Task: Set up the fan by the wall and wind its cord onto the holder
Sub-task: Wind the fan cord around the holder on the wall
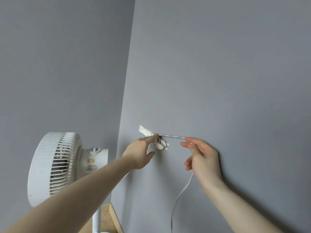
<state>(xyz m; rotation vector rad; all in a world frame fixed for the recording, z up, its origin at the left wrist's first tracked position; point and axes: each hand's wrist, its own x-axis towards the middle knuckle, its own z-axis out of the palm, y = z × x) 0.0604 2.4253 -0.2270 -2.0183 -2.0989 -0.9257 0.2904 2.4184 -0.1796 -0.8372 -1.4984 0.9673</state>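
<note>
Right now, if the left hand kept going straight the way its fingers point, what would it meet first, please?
Probably the white wall-mounted cord holder: the left hand already has its fingertips at the wound white cord there, though depth is unclear.

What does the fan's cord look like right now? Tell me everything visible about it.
The cord is thin, white and flat-looking, probably plastic-sheathed. Several turns are already bunched on the white holder fixed to the grey wall. From there a taut stretch runs right to the right hand, which pinches it between thumb and fingers. Below that hand the rest hangs slack down the wall and out of view. The left hand has its fingertips at the wound turns.
</note>
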